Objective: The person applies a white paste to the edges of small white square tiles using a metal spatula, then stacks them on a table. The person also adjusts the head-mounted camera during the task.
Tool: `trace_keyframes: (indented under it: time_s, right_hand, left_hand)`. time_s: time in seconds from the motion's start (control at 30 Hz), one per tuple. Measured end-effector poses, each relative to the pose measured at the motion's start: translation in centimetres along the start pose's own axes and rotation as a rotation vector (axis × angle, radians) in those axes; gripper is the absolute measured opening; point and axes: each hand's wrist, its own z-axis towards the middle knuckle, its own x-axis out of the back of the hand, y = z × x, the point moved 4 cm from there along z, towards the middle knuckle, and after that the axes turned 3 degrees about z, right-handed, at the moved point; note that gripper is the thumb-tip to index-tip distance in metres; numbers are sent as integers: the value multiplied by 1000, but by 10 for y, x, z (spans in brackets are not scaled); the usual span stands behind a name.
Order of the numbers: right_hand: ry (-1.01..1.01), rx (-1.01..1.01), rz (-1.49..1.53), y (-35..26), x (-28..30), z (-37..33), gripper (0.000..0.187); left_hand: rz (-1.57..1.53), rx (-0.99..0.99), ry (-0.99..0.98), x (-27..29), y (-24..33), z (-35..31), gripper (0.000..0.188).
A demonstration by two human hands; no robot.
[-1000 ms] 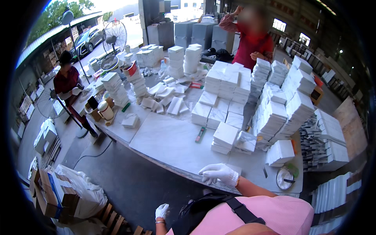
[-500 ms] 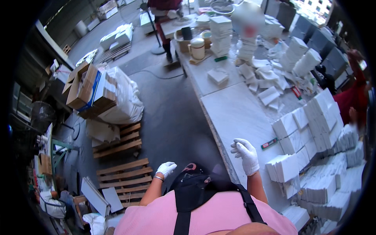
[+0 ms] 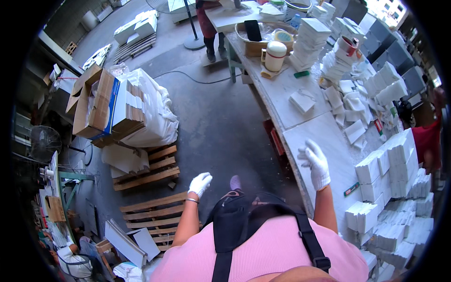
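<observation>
A long white counter (image 3: 300,141) runs from near the person up and away toward the top of the picture. Stacks of white boxes (image 3: 390,164) sit on it, to the right of the person. On the floor to the left lie wooden pallets (image 3: 150,164), and one holds a big white bag (image 3: 155,117) and brown cardboard boxes (image 3: 98,103).

The right hand (image 3: 315,162) wears a white glove. It is up over the bare part of the counter, fingers spread wide, holding nothing. The white boxes are just to its right, so this hand is much nearer to them.

The left hand (image 3: 199,183), gloved too, hangs over the floor, loosely open and empty, well apart from the counter.
</observation>
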Motion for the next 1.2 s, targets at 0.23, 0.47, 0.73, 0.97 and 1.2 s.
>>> trace_keyframes:
  time_s: [0.23,0.47,0.73,0.97,1.2]
  right_hand:
    - [-38,179,-30,-70,-63,100,70]
    - [-75,378,-139,-148,-105,215,67]
    - [-97,544,-204,-192,-132,431,65]
    - [-152,158,-1,-201,-158,571,70]
    - [-212,68,-159,-177,-162,647,75]
  left_hand:
    - [-334,-37,38,77,57,49,43]
    - [-576,-125,60,122,175,99,42]
    - [-774,-267,-20,169,331,172,49]
    - [-848,-447,-289,155,476,244,54]
    - [-1000,-378,-495,119,586,362,60]
